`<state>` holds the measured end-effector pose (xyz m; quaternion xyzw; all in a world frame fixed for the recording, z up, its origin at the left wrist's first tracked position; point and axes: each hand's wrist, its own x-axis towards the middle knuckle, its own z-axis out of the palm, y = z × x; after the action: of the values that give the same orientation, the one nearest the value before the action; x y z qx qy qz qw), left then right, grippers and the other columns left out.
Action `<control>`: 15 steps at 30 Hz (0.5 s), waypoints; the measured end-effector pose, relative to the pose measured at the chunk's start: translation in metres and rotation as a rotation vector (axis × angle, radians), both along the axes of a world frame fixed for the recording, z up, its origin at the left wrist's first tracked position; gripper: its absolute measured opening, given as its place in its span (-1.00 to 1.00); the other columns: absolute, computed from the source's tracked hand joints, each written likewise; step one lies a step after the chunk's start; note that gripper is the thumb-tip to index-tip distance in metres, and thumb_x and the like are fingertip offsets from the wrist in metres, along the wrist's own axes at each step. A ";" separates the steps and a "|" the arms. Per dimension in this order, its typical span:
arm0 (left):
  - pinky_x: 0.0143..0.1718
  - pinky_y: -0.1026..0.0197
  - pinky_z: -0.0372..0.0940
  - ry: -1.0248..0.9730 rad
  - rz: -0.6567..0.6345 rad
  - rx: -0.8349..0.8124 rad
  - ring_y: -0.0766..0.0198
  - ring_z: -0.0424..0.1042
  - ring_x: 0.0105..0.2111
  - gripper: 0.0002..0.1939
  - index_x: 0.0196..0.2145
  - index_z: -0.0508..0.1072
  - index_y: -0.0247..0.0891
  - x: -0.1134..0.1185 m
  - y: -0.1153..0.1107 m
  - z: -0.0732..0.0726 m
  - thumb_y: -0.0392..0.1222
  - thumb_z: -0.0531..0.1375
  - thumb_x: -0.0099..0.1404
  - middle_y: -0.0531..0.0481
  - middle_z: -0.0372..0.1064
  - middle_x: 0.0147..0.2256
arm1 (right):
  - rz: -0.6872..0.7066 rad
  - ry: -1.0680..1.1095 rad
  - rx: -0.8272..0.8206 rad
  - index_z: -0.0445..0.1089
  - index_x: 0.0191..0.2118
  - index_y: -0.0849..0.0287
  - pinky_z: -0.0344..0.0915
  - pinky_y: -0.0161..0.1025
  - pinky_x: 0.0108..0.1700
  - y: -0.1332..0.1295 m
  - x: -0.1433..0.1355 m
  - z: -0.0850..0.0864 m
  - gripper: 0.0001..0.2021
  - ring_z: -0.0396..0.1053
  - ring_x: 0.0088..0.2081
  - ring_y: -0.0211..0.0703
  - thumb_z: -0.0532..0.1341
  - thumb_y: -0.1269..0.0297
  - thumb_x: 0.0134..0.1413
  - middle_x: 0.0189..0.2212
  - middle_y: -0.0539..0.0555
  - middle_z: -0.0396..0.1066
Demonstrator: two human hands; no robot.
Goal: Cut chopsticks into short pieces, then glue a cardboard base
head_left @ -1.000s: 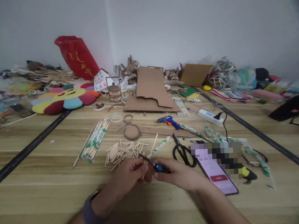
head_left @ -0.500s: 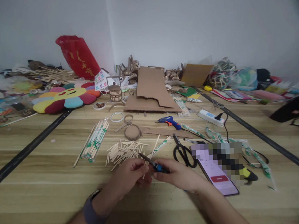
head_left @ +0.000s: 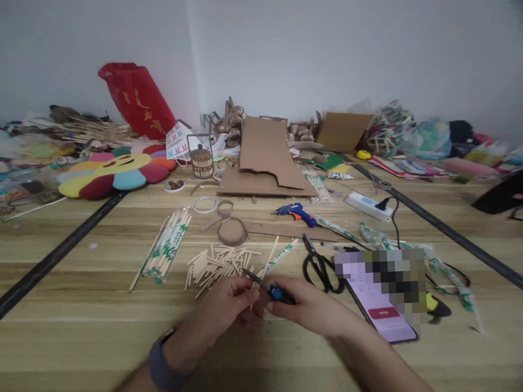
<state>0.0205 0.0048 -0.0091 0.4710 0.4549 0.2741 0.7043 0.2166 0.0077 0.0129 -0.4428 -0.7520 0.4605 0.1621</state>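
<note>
My right hand (head_left: 308, 304) is closed round the blue and black handle of a pointed tool (head_left: 280, 294), whose dark blade slants up and left. Pinched in my left hand (head_left: 226, 306) is a short wooden stick (head_left: 254, 296), partly hidden by the fingers, right under the blade. Just beyond my left hand lies a pile of short wooden sticks (head_left: 217, 267). A longer stick and a green-printed wrapper (head_left: 282, 254) rest behind the blade. Black scissors (head_left: 320, 269) lie beyond my right hand.
Wrapped chopsticks (head_left: 168, 245) lie at left. Farther back are a round cardboard piece (head_left: 232, 231), a blue glue gun (head_left: 298, 213), cardboard sheets (head_left: 265, 152) and a power strip (head_left: 369, 205). A phone (head_left: 383, 306) lies right of my right hand.
Both hands stay nearly in place. The tool's handle and my right hand have shifted very slightly left.
</note>
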 end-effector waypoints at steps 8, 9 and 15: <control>-0.54 0.34 0.22 0.011 -0.010 0.001 0.33 0.47 -0.54 -0.51 -0.37 0.46 -0.32 -0.001 0.000 0.002 0.21 0.30 0.01 0.05 0.45 -0.52 | -0.012 -0.005 -0.035 0.34 -0.35 0.17 0.16 -0.29 -0.26 0.001 0.001 0.001 -0.89 0.22 -0.33 -0.20 0.18 0.24 0.06 -0.42 -0.04 0.26; -0.54 0.35 0.22 0.011 -0.012 0.003 0.33 0.47 -0.54 -0.52 -0.37 0.46 -0.32 -0.001 0.000 0.002 0.20 0.30 0.01 0.05 0.44 -0.52 | -0.011 -0.009 -0.037 0.33 -0.36 0.16 0.16 -0.28 -0.26 0.001 0.001 0.001 -0.89 0.21 -0.33 -0.20 0.18 0.24 0.06 -0.42 -0.04 0.26; -0.54 0.35 0.22 0.018 -0.010 0.019 0.34 0.46 -0.54 -0.54 -0.38 0.45 -0.32 0.000 -0.001 0.003 0.19 0.29 0.03 0.06 0.43 -0.52 | -0.020 -0.012 -0.033 0.33 -0.36 0.15 0.16 -0.29 -0.27 0.000 0.000 0.000 -0.90 0.22 -0.33 -0.19 0.17 0.24 0.06 -0.41 -0.04 0.26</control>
<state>0.0209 0.0039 -0.0061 0.4823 0.4561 0.2708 0.6971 0.2167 0.0077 0.0129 -0.4557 -0.7408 0.4685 0.1551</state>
